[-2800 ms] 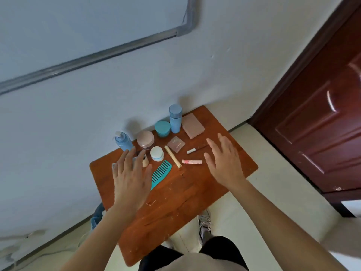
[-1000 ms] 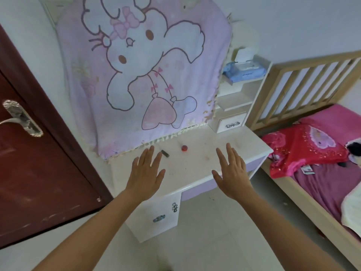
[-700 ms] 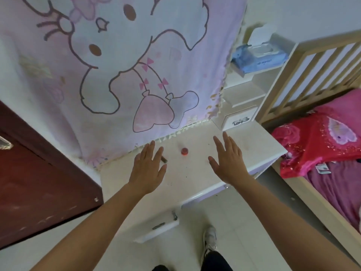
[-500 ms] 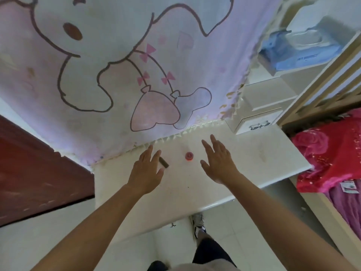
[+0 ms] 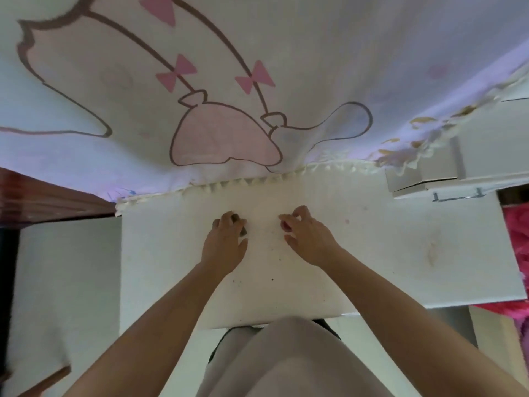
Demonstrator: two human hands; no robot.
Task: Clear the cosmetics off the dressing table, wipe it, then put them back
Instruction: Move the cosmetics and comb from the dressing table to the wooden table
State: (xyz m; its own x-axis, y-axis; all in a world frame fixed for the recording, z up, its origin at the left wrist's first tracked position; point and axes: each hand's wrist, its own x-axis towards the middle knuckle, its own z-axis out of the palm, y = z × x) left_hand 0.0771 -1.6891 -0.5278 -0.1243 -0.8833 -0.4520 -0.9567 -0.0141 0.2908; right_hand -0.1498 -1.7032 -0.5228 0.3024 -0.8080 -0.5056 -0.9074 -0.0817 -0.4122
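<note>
Your left hand (image 5: 226, 242) curled round the small dark stick (image 5: 240, 225), your right hand (image 5: 307, 236) pinched the red item (image 5: 285, 224), shallow grips, so either could've rolled off the dressing table (image 5: 400, 253).

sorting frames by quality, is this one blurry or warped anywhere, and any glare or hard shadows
Head view: soft all over, so the small dark thing in the left hand and the small red thing in the right hand are smudges; the wide lens skews the edges of the dressing table; flat light, no glare, faint shadows.
</note>
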